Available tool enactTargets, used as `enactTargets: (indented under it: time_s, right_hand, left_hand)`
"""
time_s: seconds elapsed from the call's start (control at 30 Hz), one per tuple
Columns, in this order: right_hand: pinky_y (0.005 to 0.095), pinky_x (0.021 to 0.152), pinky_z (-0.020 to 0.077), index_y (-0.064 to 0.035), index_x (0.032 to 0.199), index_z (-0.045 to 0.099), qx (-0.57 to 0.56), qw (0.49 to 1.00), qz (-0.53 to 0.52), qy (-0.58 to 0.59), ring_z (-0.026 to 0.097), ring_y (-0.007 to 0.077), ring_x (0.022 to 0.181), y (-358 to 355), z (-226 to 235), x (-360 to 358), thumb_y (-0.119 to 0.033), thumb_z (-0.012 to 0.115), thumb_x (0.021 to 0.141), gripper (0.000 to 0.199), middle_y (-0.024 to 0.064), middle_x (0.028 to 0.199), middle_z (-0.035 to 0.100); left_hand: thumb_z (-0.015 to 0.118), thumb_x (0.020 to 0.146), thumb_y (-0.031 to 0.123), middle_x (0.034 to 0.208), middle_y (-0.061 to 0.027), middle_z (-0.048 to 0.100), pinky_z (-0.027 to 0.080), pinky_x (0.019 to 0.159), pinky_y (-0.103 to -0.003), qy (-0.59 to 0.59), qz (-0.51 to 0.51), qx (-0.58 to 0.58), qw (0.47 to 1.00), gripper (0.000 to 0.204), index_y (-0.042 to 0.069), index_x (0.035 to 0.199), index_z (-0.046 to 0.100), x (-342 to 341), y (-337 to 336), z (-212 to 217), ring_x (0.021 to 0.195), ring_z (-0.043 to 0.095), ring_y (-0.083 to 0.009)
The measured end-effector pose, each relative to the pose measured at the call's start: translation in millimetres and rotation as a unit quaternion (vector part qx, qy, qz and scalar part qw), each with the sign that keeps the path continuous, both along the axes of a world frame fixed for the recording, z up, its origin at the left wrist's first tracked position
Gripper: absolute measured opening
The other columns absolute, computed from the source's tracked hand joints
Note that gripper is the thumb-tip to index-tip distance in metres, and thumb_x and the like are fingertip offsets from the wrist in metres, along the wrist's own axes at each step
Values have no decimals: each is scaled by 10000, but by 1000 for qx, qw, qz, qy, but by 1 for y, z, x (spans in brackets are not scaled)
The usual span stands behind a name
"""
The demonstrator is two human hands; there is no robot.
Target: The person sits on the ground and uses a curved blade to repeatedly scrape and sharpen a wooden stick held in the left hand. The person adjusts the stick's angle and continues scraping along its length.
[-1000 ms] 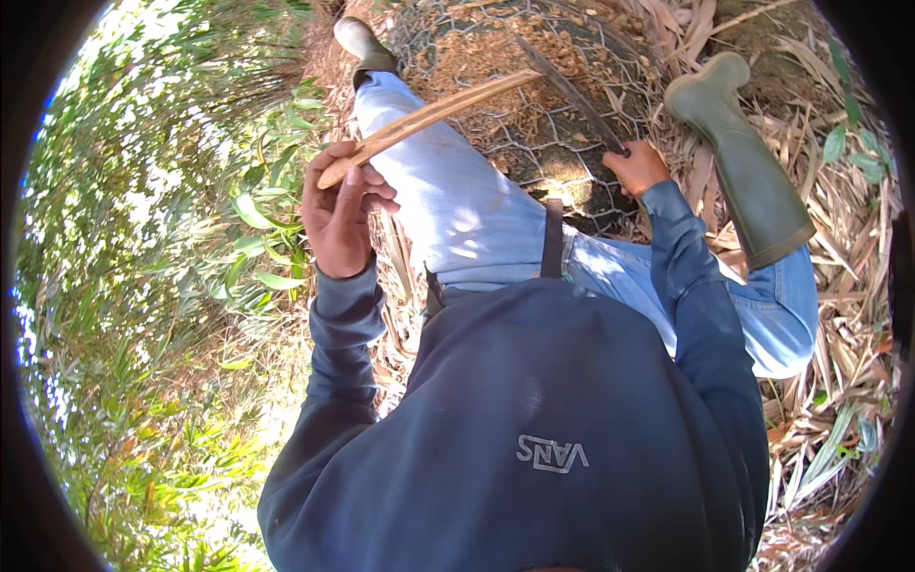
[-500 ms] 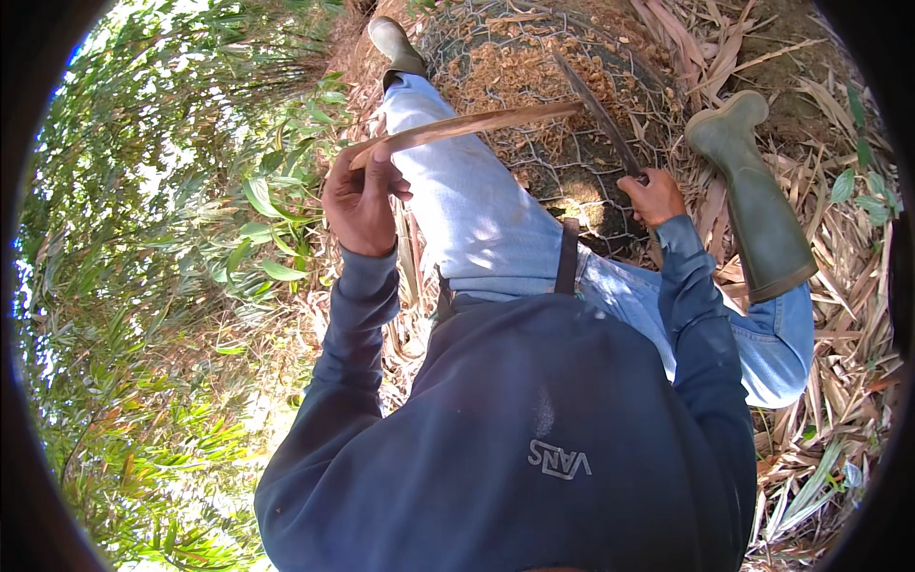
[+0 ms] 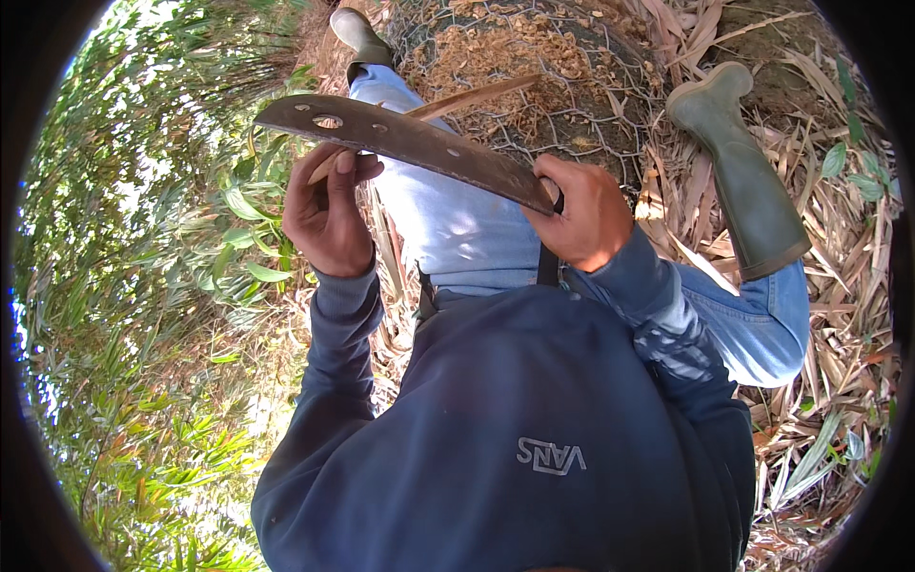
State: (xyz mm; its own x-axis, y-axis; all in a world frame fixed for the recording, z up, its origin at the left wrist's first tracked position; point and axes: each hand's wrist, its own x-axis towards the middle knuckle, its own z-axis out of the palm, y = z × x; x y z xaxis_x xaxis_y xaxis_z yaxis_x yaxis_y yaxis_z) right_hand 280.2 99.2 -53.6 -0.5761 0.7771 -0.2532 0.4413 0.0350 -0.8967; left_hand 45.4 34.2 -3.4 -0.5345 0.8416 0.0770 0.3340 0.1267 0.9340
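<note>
My right hand (image 3: 583, 214) is closed around the handle end of a machete (image 3: 419, 143). Its dark blade has several holes and stretches leftward across my thigh, with the tip just above my left hand. Pinched in my left hand (image 3: 329, 210) is a flat, tapering strip of wood (image 3: 477, 96). The blade passes in front of the strip and hides its middle; its far end shows beyond the blade, and a short piece shows at my fingers. Whether blade and wood touch, I cannot tell.
Between my legs lies a rounded mound covered by wire mesh (image 3: 624, 105), with wood shavings (image 3: 496, 57) scattered over it. A green rubber boot (image 3: 753, 181) is at the right, another boot (image 3: 360, 38) at the far left. Dry leaves (image 3: 848, 334) cover the right side; green plants (image 3: 238, 200) grow leftward.
My right hand has brought the machete up and left from over the mound, and its blade now crosses the wood strip. My left hand, still gripping the strip, has shifted slightly left and nearer.
</note>
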Motion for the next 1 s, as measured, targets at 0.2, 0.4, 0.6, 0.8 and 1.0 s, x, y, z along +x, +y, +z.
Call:
enactTargets:
  time_s: [0.2, 0.4, 0.6, 0.8, 1.0]
  right_hand:
    - [456, 607, 499, -48, 822, 638, -18, 1000, 0, 11, 635, 388, 657, -4, 11, -3, -275, 698, 752, 245, 174, 677, 636]
    - [440, 556, 451, -25, 805, 628, -53, 996, -49, -48, 594, 387, 587, 2, -18, -2, -214, 701, 757, 208, 194, 621, 575]
    - [420, 521, 415, 23, 786, 631, -18, 999, -5, 31, 550, 394, 532, -6, -5, 9, -196, 651, 797, 221, 219, 589, 540]
    - [427, 529, 430, 21, 780, 640, -55, 995, -58, -62, 572, 414, 561, 5, -42, 14, -199, 648, 790, 220, 240, 604, 553]
    - [462, 581, 451, 35, 802, 658, -51, 997, -47, -34, 608, 418, 620, 2, -43, 16, -213, 620, 810, 251, 253, 642, 582]
  left_hand:
    - [544, 952, -2, 946, -178, 700, 574, 699, -286, 74, 8, -15, 997, 183, -88, 1108, 585, 16, 4, 4, 774, 699, -199]
    - [553, 948, 10, 936, -205, 691, 591, 691, -299, 122, 19, -25, 992, 191, -94, 1104, 588, 30, 3, 5, 758, 705, -222]
    - [535, 962, 33, 937, -227, 684, 603, 669, -303, 118, 27, 19, 992, 190, -94, 1093, 587, 32, 0, -4, 737, 705, -231]
    - [551, 962, 60, 909, -218, 688, 601, 642, -285, 102, 63, -12, 993, 199, -93, 1084, 591, 25, 2, 0, 733, 703, -222]
    - [532, 968, 38, 955, -218, 684, 595, 666, -283, 88, 65, -21, 994, 191, -82, 1113, 567, 28, -1, -2, 743, 695, -196]
